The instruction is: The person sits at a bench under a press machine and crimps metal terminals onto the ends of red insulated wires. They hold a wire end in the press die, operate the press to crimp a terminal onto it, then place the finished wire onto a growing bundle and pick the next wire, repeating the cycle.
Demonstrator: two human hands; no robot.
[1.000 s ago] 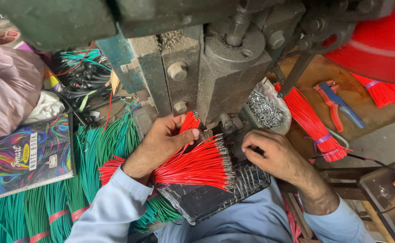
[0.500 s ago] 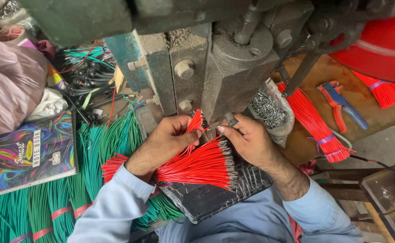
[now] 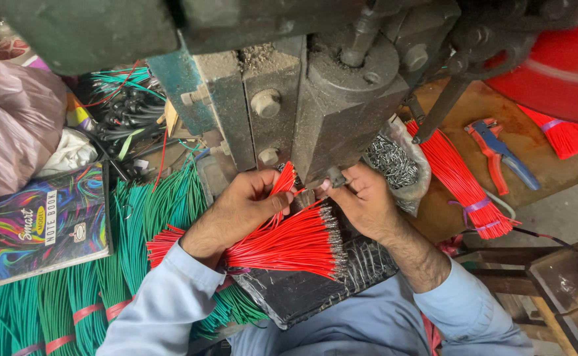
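Overhead, the grey press (image 3: 315,99) crowds both hands; left hand (image 3: 239,211) fingers grip red wires (image 3: 289,240), right hand (image 3: 365,201) fingers pinch one.

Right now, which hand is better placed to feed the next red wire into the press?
Probably the right hand: its fingertips are already at the press opening. The left hand is occupied gripping the bundle of red wires fanned beneath it.

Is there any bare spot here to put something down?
Free patches: the brown board between the tied red wire bundle and the red-blue pliers, and the grey surface below them. Crowded: green wires, notebook and pink bag fill the left; both hands crowd the press.
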